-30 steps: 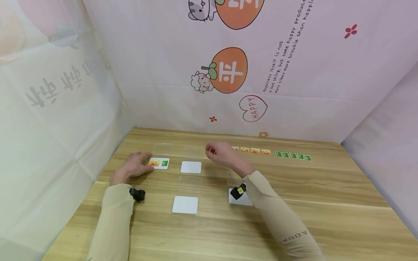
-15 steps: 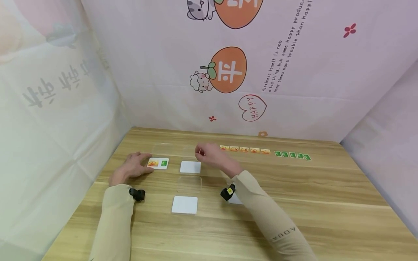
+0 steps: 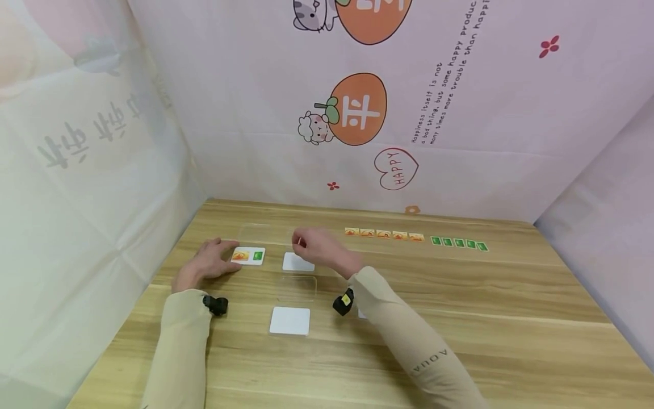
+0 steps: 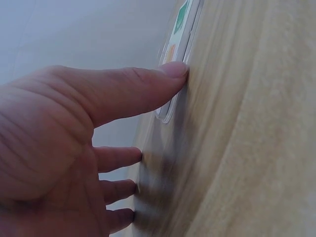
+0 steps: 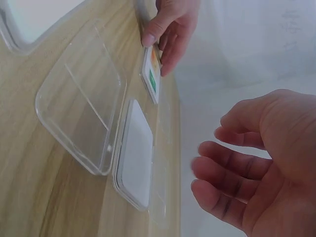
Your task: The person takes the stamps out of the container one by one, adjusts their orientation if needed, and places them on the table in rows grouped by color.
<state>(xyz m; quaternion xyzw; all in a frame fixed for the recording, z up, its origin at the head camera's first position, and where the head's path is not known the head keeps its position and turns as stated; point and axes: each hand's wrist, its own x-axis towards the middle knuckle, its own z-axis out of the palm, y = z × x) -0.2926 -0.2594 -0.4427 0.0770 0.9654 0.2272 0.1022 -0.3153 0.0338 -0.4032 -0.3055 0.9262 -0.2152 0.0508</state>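
On the left of the table my left hand point(image 3: 208, 258) steadies a flat clear card case point(image 3: 252, 263) with a white insert, thumb at the near edge and index finger at the far edge. An orange tile point(image 3: 240, 256) and a green tile point(image 3: 258, 256) lie on that insert. The left wrist view has the thumb point(image 4: 148, 89) against the case's side. My right hand point(image 3: 322, 247) hovers over a second case with a white insert point(image 3: 298, 264). Its fingers point(image 5: 229, 168) are loosely curled in the right wrist view, with nothing visible between them.
Several orange tiles point(image 3: 383, 234) and several green tiles point(image 3: 460, 243) form a row at the back right. A white case point(image 3: 289, 321) with its clear lid point(image 3: 297, 288) lies nearer. Another is partly hidden under the right sleeve point(image 3: 403, 324). A patterned cloth point(image 3: 255, 142) hangs behind.
My right hand has moved left, away from the orange tiles, to above the second white case. My left hand stays at the left case.
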